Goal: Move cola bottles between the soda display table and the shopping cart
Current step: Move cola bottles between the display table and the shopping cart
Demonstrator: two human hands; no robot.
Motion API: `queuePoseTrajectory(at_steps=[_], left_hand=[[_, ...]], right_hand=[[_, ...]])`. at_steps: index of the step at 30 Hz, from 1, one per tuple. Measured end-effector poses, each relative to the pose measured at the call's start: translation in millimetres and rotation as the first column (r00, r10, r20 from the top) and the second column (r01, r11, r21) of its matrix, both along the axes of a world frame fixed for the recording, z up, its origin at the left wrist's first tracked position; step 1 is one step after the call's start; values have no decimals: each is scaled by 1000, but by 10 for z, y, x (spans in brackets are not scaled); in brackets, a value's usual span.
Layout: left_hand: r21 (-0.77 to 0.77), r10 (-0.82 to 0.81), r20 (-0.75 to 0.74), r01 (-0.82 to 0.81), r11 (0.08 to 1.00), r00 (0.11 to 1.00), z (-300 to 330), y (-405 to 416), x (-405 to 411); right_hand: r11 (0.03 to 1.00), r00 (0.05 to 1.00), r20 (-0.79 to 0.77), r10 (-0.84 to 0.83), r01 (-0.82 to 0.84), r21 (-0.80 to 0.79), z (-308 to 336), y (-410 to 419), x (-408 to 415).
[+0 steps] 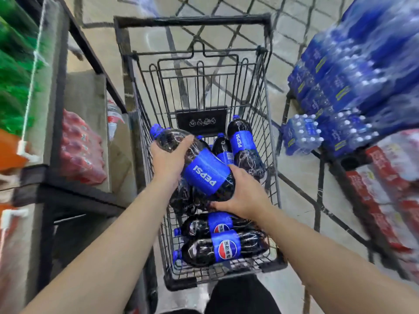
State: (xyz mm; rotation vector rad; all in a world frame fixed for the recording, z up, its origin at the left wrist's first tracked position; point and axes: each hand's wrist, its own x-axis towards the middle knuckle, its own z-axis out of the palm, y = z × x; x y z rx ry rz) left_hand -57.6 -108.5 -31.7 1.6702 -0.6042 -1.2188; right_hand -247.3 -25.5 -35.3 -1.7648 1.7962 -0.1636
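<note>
Black wire shopping cart (pixel 269 123) stands in the aisle between a dark-framed shelf unit of blurred green and red drinks (pixel 56 137) on the left and stacked blue shrink-wrapped water packs (pixel 344 87) on the right. No display table can be identified with certainty; edges of the view are motion-blurred.

Cart load: two large dark cola bottles with blue labels (pixel 224 243) lie crosswise at the near end, caps left; one more bottle (pixel 243 148) leans at the far right, cap up; a smaller-looking one (pixel 221 146) beside it, partly hidden.

Held item: a large dark plastic cola bottle with blue wrap label and blue cap (pixel 199 168), over the middle of the basket. Long axis runs diagonally, cap far-left, base near-right.

Grip: left hand (pixel 169 159) wraps the shoulder below the cap, fingers curled over the top. Right hand (pixel 242 196) cups the base from below and the side. Both hold firmly.

Judgement: whether it is going in or coming out cannot be told. Either way the left hand leads the neck end and the right bears the weight.
</note>
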Motion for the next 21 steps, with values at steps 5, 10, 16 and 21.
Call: queuePoseTrajectory(at_steps=[5, 10, 16, 21], left_hand=[[-106, -24, -86, 15, 994, 996, 763, 502, -33], [-224, 2, -122, -29, 974, 993, 1461, 982, -32], [-303, -18, -163, -33, 952, 987, 2155, 1633, -2], [-359, 33, -177, -96, 928, 984, 2430, 2158, 2]], right_hand=[[992, 1000, -9, -11, 9, -124, 732, 472, -61], [978, 998, -67, -5, -9, -209, 1493, 932, -95], [951, 999, -51, 14, -29, -309, 2156, 1545, -125], [937, 997, -58, 46, -64, -343, 2424, 1951, -171]])
